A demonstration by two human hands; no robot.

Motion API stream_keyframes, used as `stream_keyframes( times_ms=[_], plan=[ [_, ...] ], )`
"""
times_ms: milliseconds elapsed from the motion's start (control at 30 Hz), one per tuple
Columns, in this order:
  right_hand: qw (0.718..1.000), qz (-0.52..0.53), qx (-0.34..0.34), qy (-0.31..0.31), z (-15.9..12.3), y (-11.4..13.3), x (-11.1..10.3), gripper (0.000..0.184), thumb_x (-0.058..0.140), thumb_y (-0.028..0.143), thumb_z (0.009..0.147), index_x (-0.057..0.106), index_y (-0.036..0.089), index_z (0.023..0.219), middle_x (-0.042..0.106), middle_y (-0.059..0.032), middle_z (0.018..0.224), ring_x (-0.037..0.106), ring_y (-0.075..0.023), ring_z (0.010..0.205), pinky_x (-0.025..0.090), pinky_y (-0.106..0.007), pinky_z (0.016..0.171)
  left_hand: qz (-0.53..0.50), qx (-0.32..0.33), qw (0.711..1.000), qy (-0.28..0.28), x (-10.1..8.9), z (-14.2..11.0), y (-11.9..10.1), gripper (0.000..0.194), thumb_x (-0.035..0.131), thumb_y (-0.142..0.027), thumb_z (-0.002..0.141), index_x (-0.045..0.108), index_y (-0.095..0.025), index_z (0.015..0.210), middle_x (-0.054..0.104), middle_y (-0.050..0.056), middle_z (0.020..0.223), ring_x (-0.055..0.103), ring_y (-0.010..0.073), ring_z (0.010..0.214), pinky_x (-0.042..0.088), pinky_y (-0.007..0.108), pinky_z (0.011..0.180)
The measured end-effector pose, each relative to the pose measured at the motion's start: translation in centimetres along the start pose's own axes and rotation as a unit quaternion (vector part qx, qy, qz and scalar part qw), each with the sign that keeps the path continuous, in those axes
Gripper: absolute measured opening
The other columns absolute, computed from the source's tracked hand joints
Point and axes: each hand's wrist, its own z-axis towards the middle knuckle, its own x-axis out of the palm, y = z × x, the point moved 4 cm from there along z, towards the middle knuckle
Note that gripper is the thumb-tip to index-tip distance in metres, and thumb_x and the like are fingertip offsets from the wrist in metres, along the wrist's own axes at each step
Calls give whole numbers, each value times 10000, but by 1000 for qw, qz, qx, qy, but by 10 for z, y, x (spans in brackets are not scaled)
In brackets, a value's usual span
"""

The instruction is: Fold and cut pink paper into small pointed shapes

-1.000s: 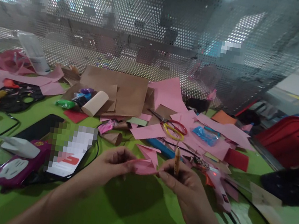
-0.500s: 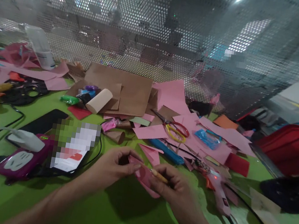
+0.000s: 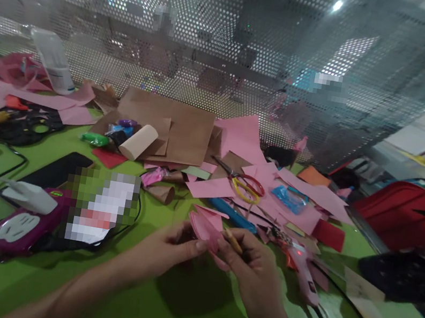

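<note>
A folded piece of pink paper (image 3: 204, 229) is held up between my two hands over the green table. My left hand (image 3: 177, 245) is closed on its left side, thumb in front and fingers behind. My right hand (image 3: 246, 260) pinches its right edge and also keeps a short tan stick, perhaps a pencil (image 3: 233, 241), between thumb and fingers. The ends of that stick are partly hidden. Just behind my hands lies a pink folded scrap (image 3: 213, 213), partly covered by the held paper.
Scissors (image 3: 247, 184) with red and yellow handles lie on pink sheets. A pink glue gun (image 3: 303, 272) with its black cable is at right. A purple power strip (image 3: 22, 225) and a phone (image 3: 99, 216) lie at left. Brown cardboard (image 3: 188, 130) stands before a perforated screen.
The pink paper has been turned and raised, so its broad folded face now shows. Both hands have shifted slightly with it, and the camera view has moved a little.
</note>
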Motion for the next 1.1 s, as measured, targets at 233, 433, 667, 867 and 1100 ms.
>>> stream_keyframes(
  times_ms=[233,433,667,867,1100],
  plan=[
    [996,-76,-37,-1,-2,3,3,130,622,306,856,658,204,783,623,-12,728,545,-169,675,422,-273,615,17,-34,999,-39,3,2,7,163,642,-334,830,679,-178,859,699,43,911,617,232,944,452,333,855],
    [999,-23,29,21,0,-2,4,261,627,384,834,572,198,660,465,28,620,429,-142,604,332,-254,555,30,-26,998,-58,-1,0,0,240,546,-175,814,675,-218,1012,699,18,1027,598,221,1029,417,333,924],
    [995,-23,70,74,2,-7,4,228,610,360,801,578,186,657,528,9,643,481,-159,652,364,-272,615,6,-18,998,-61,-8,4,1,273,534,-139,824,623,-202,1074,667,8,931,600,168,893,431,290,821],
    [996,-58,40,56,1,-3,7,91,608,283,775,561,205,777,519,26,675,499,-144,627,388,-250,573,101,27,993,-60,-14,5,4,384,484,-123,864,513,-200,1239,530,-57,692,511,123,651,398,251,630],
    [969,-151,-166,102,-5,8,8,281,612,126,813,660,250,1061,686,-43,933,647,-194,853,498,-296,729,135,13,989,-60,-18,0,3,340,529,-143,850,458,-219,1174,472,-90,660,412,101,568,311,226,537]
  ],
)
